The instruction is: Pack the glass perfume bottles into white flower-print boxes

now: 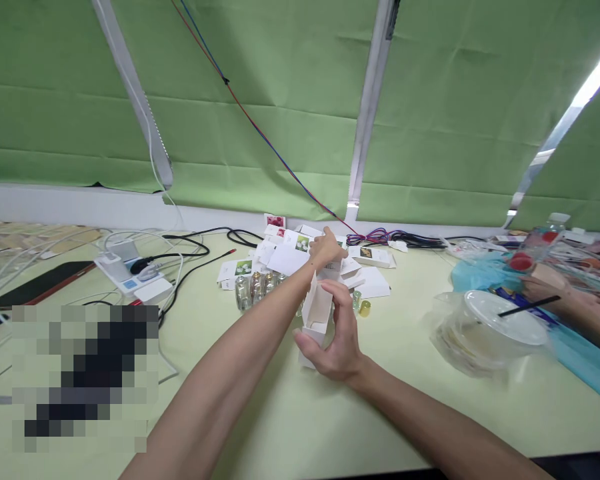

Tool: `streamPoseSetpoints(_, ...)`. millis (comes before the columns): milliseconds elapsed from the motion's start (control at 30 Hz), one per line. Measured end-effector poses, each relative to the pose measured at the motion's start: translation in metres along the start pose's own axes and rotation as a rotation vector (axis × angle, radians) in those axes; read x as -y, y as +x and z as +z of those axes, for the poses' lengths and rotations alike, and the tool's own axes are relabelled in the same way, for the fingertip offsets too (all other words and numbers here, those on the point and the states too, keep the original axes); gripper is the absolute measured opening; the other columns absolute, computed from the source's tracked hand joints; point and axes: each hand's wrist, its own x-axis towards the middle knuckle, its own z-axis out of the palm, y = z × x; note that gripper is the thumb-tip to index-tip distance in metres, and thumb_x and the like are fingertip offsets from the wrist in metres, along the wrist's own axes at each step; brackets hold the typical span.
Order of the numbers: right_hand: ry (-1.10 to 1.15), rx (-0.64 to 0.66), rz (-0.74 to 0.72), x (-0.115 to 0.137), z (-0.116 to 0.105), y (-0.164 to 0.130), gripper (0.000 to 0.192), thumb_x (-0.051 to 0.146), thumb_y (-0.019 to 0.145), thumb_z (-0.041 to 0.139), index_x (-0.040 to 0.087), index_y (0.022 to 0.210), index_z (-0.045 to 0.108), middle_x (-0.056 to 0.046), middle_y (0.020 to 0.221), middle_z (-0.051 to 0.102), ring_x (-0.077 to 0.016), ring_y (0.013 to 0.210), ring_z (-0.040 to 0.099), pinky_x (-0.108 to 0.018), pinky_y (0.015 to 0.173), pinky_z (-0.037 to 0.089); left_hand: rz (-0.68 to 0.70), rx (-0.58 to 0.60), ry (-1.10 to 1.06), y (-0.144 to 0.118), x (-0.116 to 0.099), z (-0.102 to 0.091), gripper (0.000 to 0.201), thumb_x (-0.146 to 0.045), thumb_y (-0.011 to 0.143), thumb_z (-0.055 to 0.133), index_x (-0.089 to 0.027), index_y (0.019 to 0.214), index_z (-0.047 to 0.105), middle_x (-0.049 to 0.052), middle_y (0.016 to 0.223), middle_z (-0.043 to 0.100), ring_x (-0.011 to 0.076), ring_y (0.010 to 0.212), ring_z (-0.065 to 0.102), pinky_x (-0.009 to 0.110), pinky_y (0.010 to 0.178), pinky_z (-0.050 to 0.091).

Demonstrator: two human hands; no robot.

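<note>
My right hand (341, 333) is wrapped round a small white cardboard box (317, 313) that stands with its top flap up. Its open end faces me and its inside looks bare. My left hand (329, 249) reaches past it to a pile of flat white cartons (287, 259), fingers apart over them. Some cartons carry green or pink pictures. Several small glass bottles (243, 293) stand in a row left of my left forearm. To the right of the box lie a yellow cap (365, 308) and a pale green bottle (357, 300), partly hidden.
On the left are a power strip (130, 283), tangled cables and a dark phone (40, 283). At right stands a lidded plastic bowl (500, 327) with a black straw, in a clear bag. Another person's arm (575, 307) reaches in beyond it, over blue plastic (587, 363).
</note>
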Motion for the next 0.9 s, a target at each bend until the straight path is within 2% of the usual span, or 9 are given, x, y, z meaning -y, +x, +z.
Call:
streamPoseSetpoints(233,-0.033,0.012,0.0,-0.001,0.001,-0.004,0.072,0.035,0.078,0.069,0.028,0.142,0.035,-0.013,0.13,0.049,-0.0329,0.123,0.052,-0.054,0.101,0.049,0.169,-0.131,-0.127,-0.012,-0.008,-0.031,0.108,-0.03,0.066,0.081,-0.013,0.153,0.019,0.025,0.145,0.05,0.0337,0.13,0.055,0.038,0.101,0.046)
streamPoseSetpoints(333,-0.032,0.013,-0.003,-0.002,0.002,-0.005,0.073,0.035,0.078,0.07,0.027,0.142,0.035,-0.013,0.129,0.049,-0.0329,0.124,0.051,-0.055,0.102,0.048,0.293,-0.24,-0.263,-0.024,-0.009,-0.048,0.111,-0.026,0.061,0.085,-0.008,0.151,0.022,0.025,0.142,0.052,0.0342,0.131,0.054,0.039,0.105,0.044)
streamPoseSetpoints(433,-0.006,0.012,-0.014,-0.002,0.002,-0.004,0.073,0.034,0.079,0.07,0.027,0.142,0.035,-0.013,0.129,0.049,-0.0323,0.123,0.051,-0.054,0.102,0.047,0.397,-0.283,-0.407,-0.04,-0.002,-0.063,0.108,-0.025,0.061,0.086,-0.015,0.15,0.027,0.02,0.141,0.054,0.0348,0.132,0.052,0.044,0.108,0.044)
streamPoseSetpoints(567,0.01,0.015,-0.004,-0.001,0.002,-0.004,0.073,0.033,0.078,0.071,0.027,0.142,0.036,-0.012,0.129,0.049,-0.0319,0.123,0.051,-0.054,0.102,0.047,0.444,-0.359,-0.433,-0.066,0.019,-0.079,0.111,-0.028,0.056,0.089,-0.018,0.149,0.03,0.019,0.14,0.052,0.0373,0.132,0.049,0.05,0.109,0.044)
streamPoseSetpoints(667,0.012,0.017,0.005,0.0,0.001,-0.004,0.073,0.032,0.078,0.071,0.028,0.142,0.036,-0.013,0.13,0.049,-0.0317,0.123,0.05,-0.053,0.102,0.047,0.46,-0.383,-0.431,-0.087,0.039,-0.085,0.102,-0.027,0.057,0.088,-0.022,0.144,0.036,0.015,0.137,0.053,0.0356,0.129,0.05,0.051,0.106,0.047)
streamPoseSetpoints(900,0.012,0.013,-0.001,0.0,0.001,-0.005,0.073,0.031,0.078,0.07,0.026,0.142,0.036,-0.013,0.13,0.048,-0.0312,0.124,0.05,-0.052,0.102,0.048,0.437,-0.381,-0.419,-0.125,0.095,-0.079,0.098,-0.036,0.06,0.087,-0.026,0.14,0.032,0.009,0.122,0.055,0.0271,0.112,0.06,0.039,0.088,0.057)
